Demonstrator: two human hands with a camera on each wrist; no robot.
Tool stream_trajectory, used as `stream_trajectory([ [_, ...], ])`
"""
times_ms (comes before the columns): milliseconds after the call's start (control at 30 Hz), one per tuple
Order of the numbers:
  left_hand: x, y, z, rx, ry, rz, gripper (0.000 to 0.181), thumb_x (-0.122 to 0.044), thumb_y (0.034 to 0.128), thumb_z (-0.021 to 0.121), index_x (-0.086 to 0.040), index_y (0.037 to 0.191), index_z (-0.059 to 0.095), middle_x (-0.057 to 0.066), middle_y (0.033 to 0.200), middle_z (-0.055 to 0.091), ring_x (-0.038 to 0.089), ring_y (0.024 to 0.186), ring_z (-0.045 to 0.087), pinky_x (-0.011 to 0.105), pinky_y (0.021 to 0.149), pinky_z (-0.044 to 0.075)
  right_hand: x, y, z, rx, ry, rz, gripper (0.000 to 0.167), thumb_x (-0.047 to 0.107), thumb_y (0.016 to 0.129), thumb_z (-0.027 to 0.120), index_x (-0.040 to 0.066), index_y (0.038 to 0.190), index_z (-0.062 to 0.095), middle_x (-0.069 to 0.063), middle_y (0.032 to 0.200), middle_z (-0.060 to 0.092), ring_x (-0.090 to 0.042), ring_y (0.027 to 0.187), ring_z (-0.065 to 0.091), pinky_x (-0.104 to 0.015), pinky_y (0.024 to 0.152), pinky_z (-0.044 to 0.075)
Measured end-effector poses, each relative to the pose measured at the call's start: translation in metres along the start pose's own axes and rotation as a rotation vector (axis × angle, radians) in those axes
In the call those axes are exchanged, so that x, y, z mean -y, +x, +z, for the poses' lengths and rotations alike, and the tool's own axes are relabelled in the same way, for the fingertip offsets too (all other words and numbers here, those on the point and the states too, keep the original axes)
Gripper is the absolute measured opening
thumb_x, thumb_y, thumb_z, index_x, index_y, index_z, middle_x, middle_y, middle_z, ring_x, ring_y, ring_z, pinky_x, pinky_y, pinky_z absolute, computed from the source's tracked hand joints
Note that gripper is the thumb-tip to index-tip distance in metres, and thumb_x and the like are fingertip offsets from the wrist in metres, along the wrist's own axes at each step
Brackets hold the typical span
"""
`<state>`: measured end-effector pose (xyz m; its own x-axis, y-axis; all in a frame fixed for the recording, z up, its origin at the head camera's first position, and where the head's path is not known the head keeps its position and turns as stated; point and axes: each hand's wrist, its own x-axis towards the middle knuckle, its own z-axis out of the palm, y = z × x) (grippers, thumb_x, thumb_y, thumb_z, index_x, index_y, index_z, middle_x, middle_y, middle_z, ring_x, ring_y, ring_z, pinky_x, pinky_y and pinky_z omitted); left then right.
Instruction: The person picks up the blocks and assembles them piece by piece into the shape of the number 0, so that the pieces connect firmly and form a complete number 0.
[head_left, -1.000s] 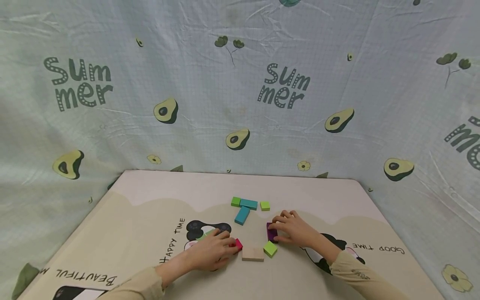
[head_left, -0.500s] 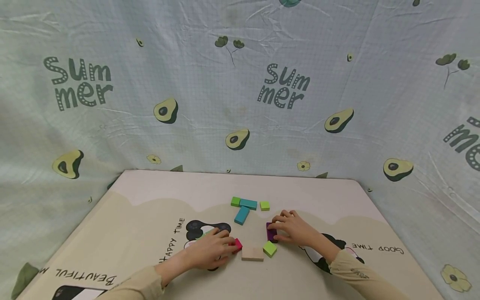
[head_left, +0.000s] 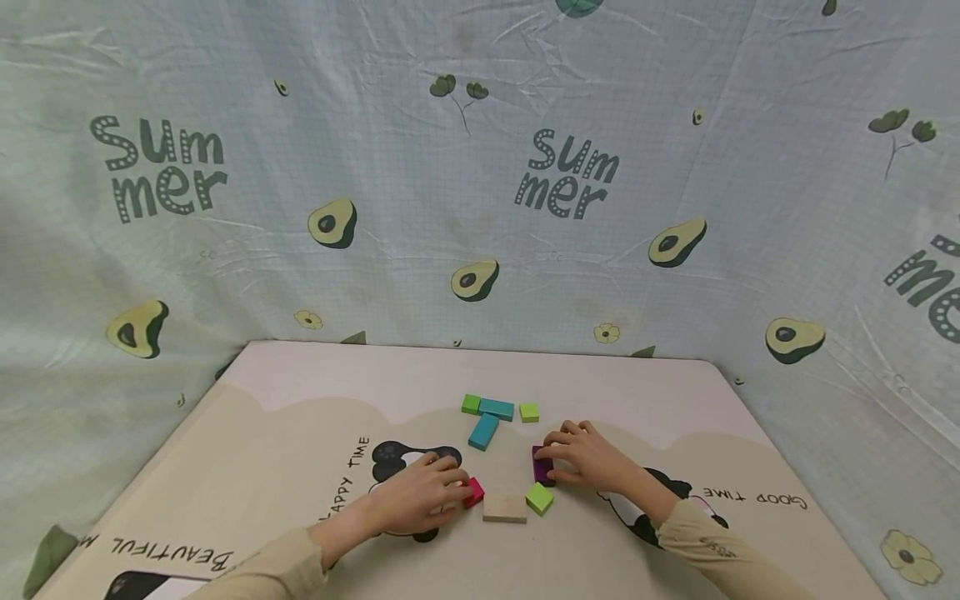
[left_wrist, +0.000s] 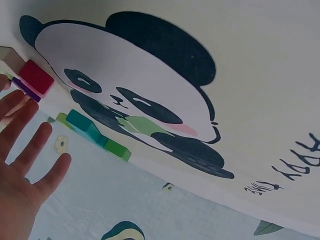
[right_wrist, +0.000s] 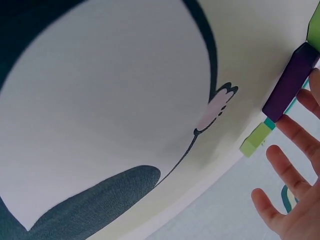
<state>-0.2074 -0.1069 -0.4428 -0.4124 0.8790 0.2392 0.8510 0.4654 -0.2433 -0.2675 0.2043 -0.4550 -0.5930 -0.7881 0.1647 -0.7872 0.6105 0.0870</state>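
Head view records two bare hands at work over a pale printed surface (head_left: pixel 622 387), the left hand (head_left: pixel 423 498) at a red block (head_left: pixel 474 493) and the right hand (head_left: pixel 588 458) at a purple block (head_left: pixel 541 475). Left wrist view shows the left hand with its fingers spread, the red block lying just beyond them; its thumb is partly cut off by the frame edge. Whether these fingertips bear on the red block cannot be told. Right wrist view shows the right hand likewise spread, with fingertips at the edge of the purple block; the amount of pressure cannot be told.

Both blocks lie flat on the surface. Between the hands, a plain wooden block (head_left: pixel 505 508) sits just beside the red block, and a near lime cube (head_left: pixel 539 499) sits between it and the purple block, set at an angle. Farther off, a green cube (head_left: pixel 470 404) touches the end of an upper blue block (head_left: pixel 497 408); a lower blue block (head_left: pixel 483 432) slants towards the person from the latter's near edge. A far lime cube (head_left: pixel 528 412) stands apart to the right. A panda print (left_wrist: pixel 120 85) lies under the left hand. Patterned cloth (head_left: pixel 405 225) hangs behind.
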Motion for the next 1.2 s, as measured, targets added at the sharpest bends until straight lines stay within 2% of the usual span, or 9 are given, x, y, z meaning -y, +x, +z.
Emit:
stream_trajectory([
  [367,0.019,0.005,0.003,-0.035,-0.013,-0.022,0.024,-0.025,0.0827,0.061,-0.018,0.105,0.063,-0.005,0.100,0.060,0.012,0.092,0.050,0.029,0.078,0.041,0.000,-0.001,0.001,0.012,-0.002,0.006,0.030,0.040,0.084,0.056,0.030,0.112,0.059,0.007,0.109,0.058,-0.013,0.097,0.046,-0.037,0.080,0.037],
  [567,0.029,0.015,0.005,-0.003,0.017,-0.057,0.024,-0.024,0.0839,0.059,-0.016,0.107,0.062,-0.003,0.103,0.061,0.014,0.093,0.051,0.030,0.079,0.042,0.001,0.000,-0.001,0.013,-0.012,-0.002,0.031,0.040,0.085,0.056,0.029,0.114,0.058,0.007,0.111,0.058,-0.013,0.097,0.046,-0.037,0.079,0.037],
  [867,0.043,0.033,0.016,-0.032,0.038,-0.089,0.025,-0.020,0.0807,0.062,-0.016,0.105,0.061,-0.002,0.102,0.060,0.015,0.092,0.052,0.031,0.074,0.042,0.000,0.001,0.000,0.018,-0.029,-0.007,0.032,0.040,0.085,0.055,0.030,0.115,0.057,0.007,0.112,0.057,-0.012,0.095,0.045,-0.036,0.078,0.037],
  [1200,0.049,0.051,0.024,0.080,0.030,-0.176,0.045,-0.030,0.0801,0.064,-0.014,0.121,0.053,0.005,0.122,0.055,0.023,0.110,0.051,0.040,0.081,0.046,-0.001,0.001,0.002,0.023,-0.032,-0.007,0.031,0.041,0.085,0.055,0.030,0.114,0.057,0.008,0.112,0.057,-0.012,0.095,0.046,-0.035,0.077,0.036],
])
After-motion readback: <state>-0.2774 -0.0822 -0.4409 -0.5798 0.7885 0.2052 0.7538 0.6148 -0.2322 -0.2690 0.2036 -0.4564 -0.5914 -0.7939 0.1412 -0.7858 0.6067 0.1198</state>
